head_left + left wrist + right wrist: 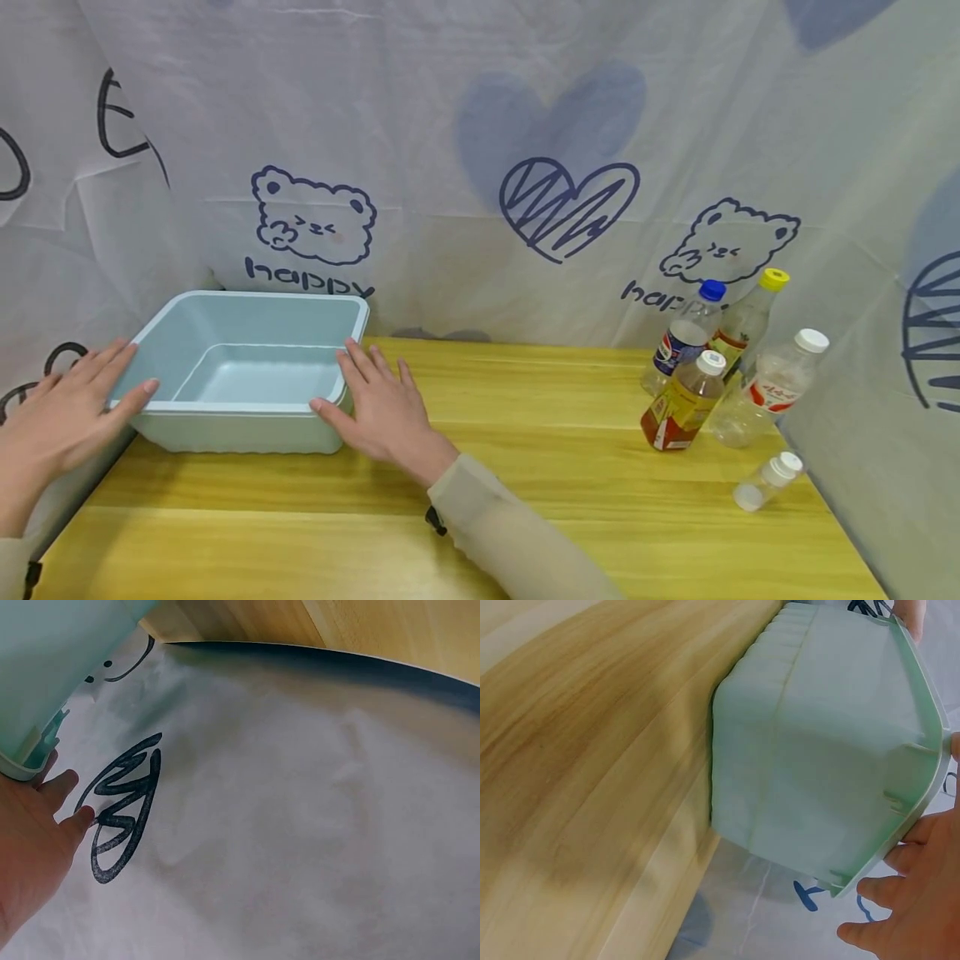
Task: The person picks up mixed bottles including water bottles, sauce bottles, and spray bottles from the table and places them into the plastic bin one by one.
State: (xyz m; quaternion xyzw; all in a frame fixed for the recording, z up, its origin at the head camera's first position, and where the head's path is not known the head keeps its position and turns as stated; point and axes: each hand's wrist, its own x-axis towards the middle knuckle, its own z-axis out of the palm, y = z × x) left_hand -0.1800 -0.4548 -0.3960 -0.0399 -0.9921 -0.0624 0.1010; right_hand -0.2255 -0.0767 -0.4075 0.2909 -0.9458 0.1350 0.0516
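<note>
Blue-green plastic forms the rectangular tub (240, 435) that I see on the wood-grained table (525, 417), between eight and nine o'clock from the centre of my head view. Its base is down on the table and its open top faces upward. From where I watch, its long axis runs roughly from nine to three o'clock, so the short ends lie toward those hours and one long wall faces six.

My left hand (69, 417) lies against the nine o'clock end, thumb reaching to the near corner of the rim. My right hand (390, 408) is at the three o'clock end, with its thumb at the other near corner. The left fingers are extended, with the thumb held apart from them; the right fingers are spread, some touching the rim, and pinch nothing.

Well apart from the tub, between three and four o'clock, I count a blue-capped bottle (678, 346), a yellow-capped bottle (750, 321), a yellow-labelled bottle (684, 408) and a red-labelled bottle (772, 392) grouped close together. Nearer four o'clock is a small white-capped bottle (767, 483). Toward twelve hangs a pale cloth (420, 167) printed with hearts and bear faces.
</note>
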